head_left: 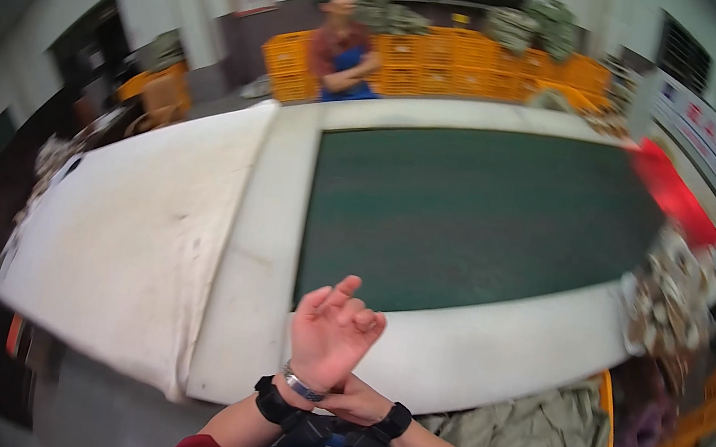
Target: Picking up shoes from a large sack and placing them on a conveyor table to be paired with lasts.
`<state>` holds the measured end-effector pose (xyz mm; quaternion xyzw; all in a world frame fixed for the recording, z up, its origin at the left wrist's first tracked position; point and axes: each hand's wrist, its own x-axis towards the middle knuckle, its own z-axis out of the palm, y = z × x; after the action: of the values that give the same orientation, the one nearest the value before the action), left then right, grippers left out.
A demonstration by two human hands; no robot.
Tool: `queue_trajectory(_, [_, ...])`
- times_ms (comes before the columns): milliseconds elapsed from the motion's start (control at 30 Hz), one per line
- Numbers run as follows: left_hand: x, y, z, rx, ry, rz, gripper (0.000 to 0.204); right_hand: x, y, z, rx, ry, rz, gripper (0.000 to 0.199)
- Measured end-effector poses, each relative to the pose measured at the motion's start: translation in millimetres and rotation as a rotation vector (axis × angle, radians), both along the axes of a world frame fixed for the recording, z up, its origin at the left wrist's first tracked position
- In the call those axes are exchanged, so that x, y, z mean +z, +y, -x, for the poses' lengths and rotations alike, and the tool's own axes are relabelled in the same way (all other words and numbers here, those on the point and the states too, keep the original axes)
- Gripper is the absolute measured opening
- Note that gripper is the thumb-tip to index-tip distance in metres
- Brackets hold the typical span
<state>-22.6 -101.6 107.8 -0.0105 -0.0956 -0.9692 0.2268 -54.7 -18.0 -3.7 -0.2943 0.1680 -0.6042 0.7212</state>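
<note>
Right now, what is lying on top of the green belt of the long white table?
The green belt looks bare over most of its length. At its right end a blurred pile of pale, crumpled items sits near the edge. What lies under that pile is covered.

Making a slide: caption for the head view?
Right hand grips raised left hand's wrist before a green conveyor belt.

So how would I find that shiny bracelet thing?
Start at the big white table with the dark green belt. At its near edge, two bare hands cross. The thin silver metal bracelet circles the wrist of the raised left hand, just above a bulkier black wrist strap.
</note>
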Motion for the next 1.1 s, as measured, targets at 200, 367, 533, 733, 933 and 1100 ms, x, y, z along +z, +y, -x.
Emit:
queue_trajectory(200, [-3, -16, -56, 0.231, -0.04, -0.007, 0.03, 3, -24, -33, 0.272, 0.026, 0.007, 0.061])
queue_trajectory(367, [-3, -26, -101, 0.396, 0.028, -0.029, 0.031, 13, -45, -57, 0.434, 0.159, 0.012, 0.059])
queue_trajectory(533, [10, -41, -164, 0.54, 0.072, 0.001, 0.031, 21, -77, -108, 0.511, 0.348, 0.067, 0.056])
queue_trajectory(733, [15, -54, -237, 0.732, 0.17, 0.019, 0.032, 36, -109, -170, 0.637, 0.413, 0.143, 0.053])
queue_trajectory(933, [4, -49, -327, 0.98, 0.265, 0.09, 0.031, 38, -128, -248, 0.915, 0.379, 0.116, 0.052])
queue_trajectory(1100, [6, -35, -366, 1.146, 0.318, 0.141, 0.032, 38, -130, -289, 1.083, 0.335, 0.152, 0.049])
